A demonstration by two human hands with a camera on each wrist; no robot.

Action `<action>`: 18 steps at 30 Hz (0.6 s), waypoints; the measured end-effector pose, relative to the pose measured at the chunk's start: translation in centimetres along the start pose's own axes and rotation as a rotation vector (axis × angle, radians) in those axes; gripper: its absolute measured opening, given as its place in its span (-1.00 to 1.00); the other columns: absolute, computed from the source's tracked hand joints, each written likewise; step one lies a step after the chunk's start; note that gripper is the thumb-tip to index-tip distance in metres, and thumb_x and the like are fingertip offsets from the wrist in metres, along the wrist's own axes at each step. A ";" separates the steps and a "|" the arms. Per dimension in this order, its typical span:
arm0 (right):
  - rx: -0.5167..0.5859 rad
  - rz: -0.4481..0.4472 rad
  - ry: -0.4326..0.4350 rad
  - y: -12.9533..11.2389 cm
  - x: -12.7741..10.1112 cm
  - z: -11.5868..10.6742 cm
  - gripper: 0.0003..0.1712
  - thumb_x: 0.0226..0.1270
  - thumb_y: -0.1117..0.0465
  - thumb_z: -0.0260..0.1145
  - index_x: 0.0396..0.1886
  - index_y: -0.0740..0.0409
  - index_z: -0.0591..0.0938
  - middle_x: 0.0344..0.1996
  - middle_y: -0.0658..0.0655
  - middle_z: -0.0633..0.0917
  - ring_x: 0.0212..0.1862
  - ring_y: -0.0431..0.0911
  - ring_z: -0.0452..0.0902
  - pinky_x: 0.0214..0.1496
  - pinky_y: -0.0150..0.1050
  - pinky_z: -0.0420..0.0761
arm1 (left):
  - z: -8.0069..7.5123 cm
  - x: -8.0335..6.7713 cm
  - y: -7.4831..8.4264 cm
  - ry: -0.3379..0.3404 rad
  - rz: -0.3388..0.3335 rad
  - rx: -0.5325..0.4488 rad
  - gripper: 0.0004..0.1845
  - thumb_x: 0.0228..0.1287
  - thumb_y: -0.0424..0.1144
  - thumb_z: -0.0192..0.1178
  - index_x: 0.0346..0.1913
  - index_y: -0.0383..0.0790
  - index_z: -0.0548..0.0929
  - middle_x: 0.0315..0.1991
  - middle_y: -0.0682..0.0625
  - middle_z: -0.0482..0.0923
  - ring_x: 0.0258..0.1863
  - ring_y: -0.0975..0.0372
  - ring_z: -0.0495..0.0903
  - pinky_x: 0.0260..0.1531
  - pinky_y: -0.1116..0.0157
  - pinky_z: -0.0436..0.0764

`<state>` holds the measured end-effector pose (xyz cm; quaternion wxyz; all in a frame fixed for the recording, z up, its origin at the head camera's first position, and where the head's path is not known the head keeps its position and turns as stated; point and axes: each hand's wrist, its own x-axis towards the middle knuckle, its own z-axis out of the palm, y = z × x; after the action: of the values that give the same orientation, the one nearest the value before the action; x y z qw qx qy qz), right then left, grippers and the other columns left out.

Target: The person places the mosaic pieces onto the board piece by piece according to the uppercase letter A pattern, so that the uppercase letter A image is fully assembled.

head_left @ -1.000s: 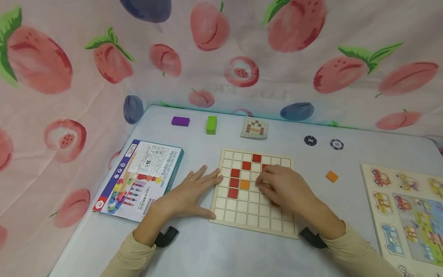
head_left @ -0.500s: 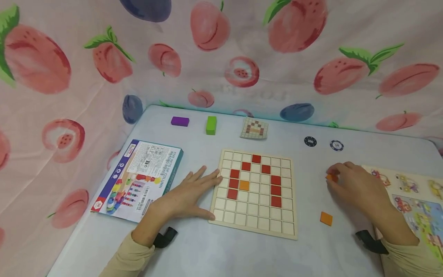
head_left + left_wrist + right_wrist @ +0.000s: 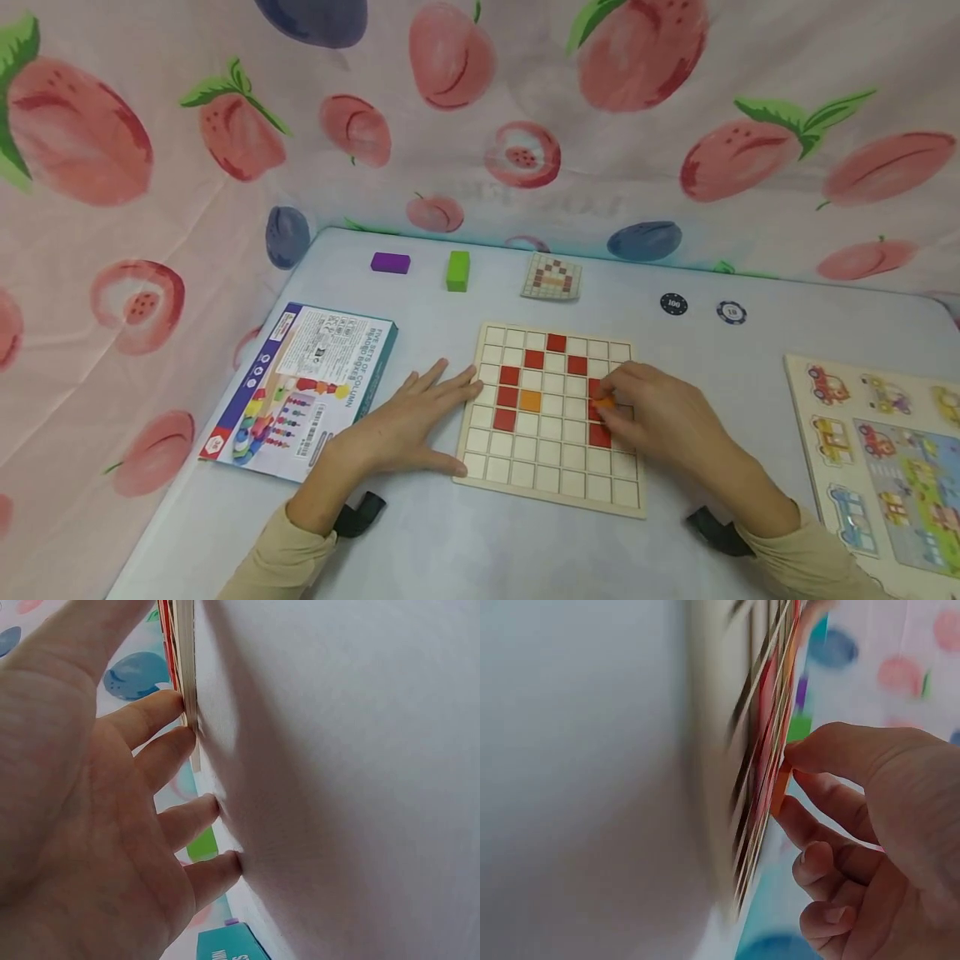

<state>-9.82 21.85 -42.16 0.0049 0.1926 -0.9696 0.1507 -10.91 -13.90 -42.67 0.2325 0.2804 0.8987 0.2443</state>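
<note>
A wooden grid board (image 3: 547,477) lies on the table, with several red square tiles (image 3: 556,342) in an arch of cells and an orange tile (image 3: 529,401) inside the arch's left side. My left hand (image 3: 405,421) is spread flat, thumb and fingertips right at the board's left edge. Over the board's right side, my right hand (image 3: 663,417) pinches another orange tile (image 3: 781,787) between thumb and fingers. In the right wrist view this tile is tilted, close over the board's surface. My right fingers partly cover the red tiles on that side.
A pattern card (image 3: 552,277) stands behind the board, near a green block (image 3: 458,272) and a purple block (image 3: 391,263). Two poker chips (image 3: 673,304) lie back right. A boxed toy set (image 3: 303,387) sits left; a vehicle picture puzzle (image 3: 817,433) lies right.
My right hand went from the board to the table on the right, took hold of an orange tile and brought it back over the board. The left hand has stayed in place.
</note>
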 end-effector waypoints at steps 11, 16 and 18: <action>-0.052 -0.203 0.024 -4.2 2.6 2.0 -0.89 0.24 0.07 0.62 -0.27 -0.08 0.86 -0.24 -0.10 0.83 -0.14 -0.13 0.74 -0.22 -0.21 0.78 | 0.0 0.0 0.1 -0.007 -0.002 0.004 0.13 0.10 0.13 0.62 0.69 0.02 0.26 0.78 0.09 -0.03 0.80 -0.10 -0.25 0.73 -0.29 -0.11; -0.002 -0.186 -0.050 -3.7 1.5 1.4 -0.75 0.33 0.07 0.56 -0.02 -0.11 0.88 0.01 -0.08 0.86 0.12 -0.05 0.74 0.04 -0.05 0.83 | 0.0 0.1 0.2 -0.009 -0.007 0.018 0.14 0.10 0.14 0.62 0.70 0.02 0.24 0.78 0.09 -0.04 0.80 -0.09 -0.25 0.73 -0.29 -0.10; 0.013 -0.182 -0.070 -3.6 1.2 1.3 -0.68 0.35 0.09 0.53 0.08 -0.09 0.86 0.10 -0.06 0.84 0.18 -0.01 0.72 0.08 -0.01 0.82 | 0.0 0.0 0.2 -0.008 -0.008 0.021 0.15 0.10 0.14 0.62 0.70 0.01 0.24 0.78 0.08 -0.03 0.80 -0.10 -0.25 0.73 -0.30 -0.10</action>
<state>-9.48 17.87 -42.29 -0.0165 0.2853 -0.9466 0.1491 -10.87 -13.74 -42.52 0.2341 0.2803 0.9013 0.2331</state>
